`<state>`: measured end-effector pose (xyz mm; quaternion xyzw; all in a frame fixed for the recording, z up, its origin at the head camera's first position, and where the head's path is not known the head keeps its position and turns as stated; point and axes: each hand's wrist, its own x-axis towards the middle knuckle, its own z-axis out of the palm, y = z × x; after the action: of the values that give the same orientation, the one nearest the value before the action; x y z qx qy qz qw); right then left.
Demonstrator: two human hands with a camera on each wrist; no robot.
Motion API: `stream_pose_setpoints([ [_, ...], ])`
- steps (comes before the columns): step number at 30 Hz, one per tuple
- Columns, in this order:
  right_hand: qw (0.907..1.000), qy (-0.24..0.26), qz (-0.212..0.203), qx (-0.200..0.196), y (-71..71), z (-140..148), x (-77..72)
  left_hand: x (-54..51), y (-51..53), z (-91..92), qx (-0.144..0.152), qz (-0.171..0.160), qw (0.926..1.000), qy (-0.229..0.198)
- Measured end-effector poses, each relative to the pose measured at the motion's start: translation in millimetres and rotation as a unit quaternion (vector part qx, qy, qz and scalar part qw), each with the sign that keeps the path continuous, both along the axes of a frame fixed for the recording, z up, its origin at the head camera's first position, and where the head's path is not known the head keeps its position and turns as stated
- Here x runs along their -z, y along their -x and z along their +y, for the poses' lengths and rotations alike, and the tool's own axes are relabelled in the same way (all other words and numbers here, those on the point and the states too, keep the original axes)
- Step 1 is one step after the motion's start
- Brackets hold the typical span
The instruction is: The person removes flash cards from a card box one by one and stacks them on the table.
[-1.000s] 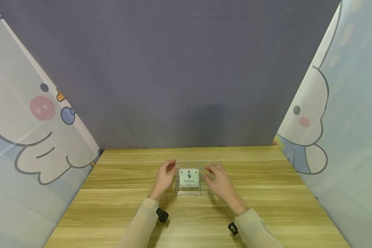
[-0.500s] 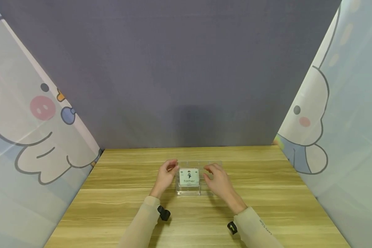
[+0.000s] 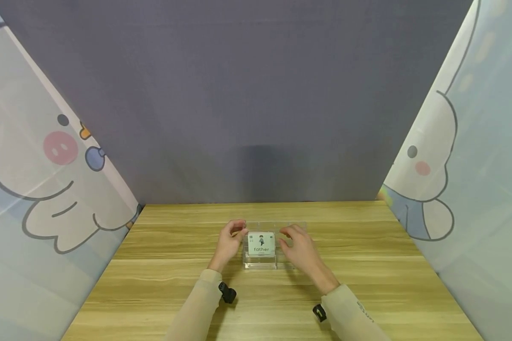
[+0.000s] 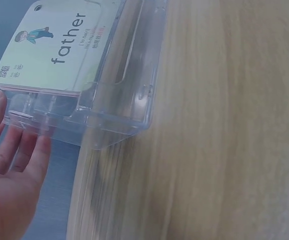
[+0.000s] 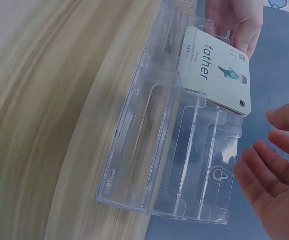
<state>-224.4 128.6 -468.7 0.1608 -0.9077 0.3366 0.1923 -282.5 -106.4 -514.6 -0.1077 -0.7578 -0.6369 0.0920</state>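
A clear plastic tiered rack [image 3: 260, 266] stands on the table with a stack of cards [image 3: 261, 245] in its left half, the top one reading "father" beside a small figure. At the rack's left end is the left hand [image 3: 229, 242]; in the left wrist view this hand [image 4: 12, 185] has its fingertips against the side wall and its thumb close to the card corner. The right hand [image 3: 300, 251] hovers over the rack's right half, fingers loosely bent. Seen in the right wrist view, the right hand [image 5: 279, 175] holds nothing, apart from the rack [image 5: 157, 145].
Dark wrist cameras [image 3: 227, 292] sit at both sleeves. The wood-grain table [image 3: 175, 293] ends at a grey cloth backdrop [image 3: 256, 104]. Pale curtains with cartoon animals hang on the left [image 3: 21, 142] and right [image 3: 495, 166].
The left hand has shifted slightly right, closer to the rack's left edge. The right hand has moved marginally left. The cards keep their place in the rack.
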Motion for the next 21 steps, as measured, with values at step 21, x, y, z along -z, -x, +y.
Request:
stream_pose_setpoints([
  [21,0.9997,-0.012,0.006,-0.023,8.1,-16.3,1.3,2.4,2.9,-1.3,0.022,0.005,0.9997,0.012],
])
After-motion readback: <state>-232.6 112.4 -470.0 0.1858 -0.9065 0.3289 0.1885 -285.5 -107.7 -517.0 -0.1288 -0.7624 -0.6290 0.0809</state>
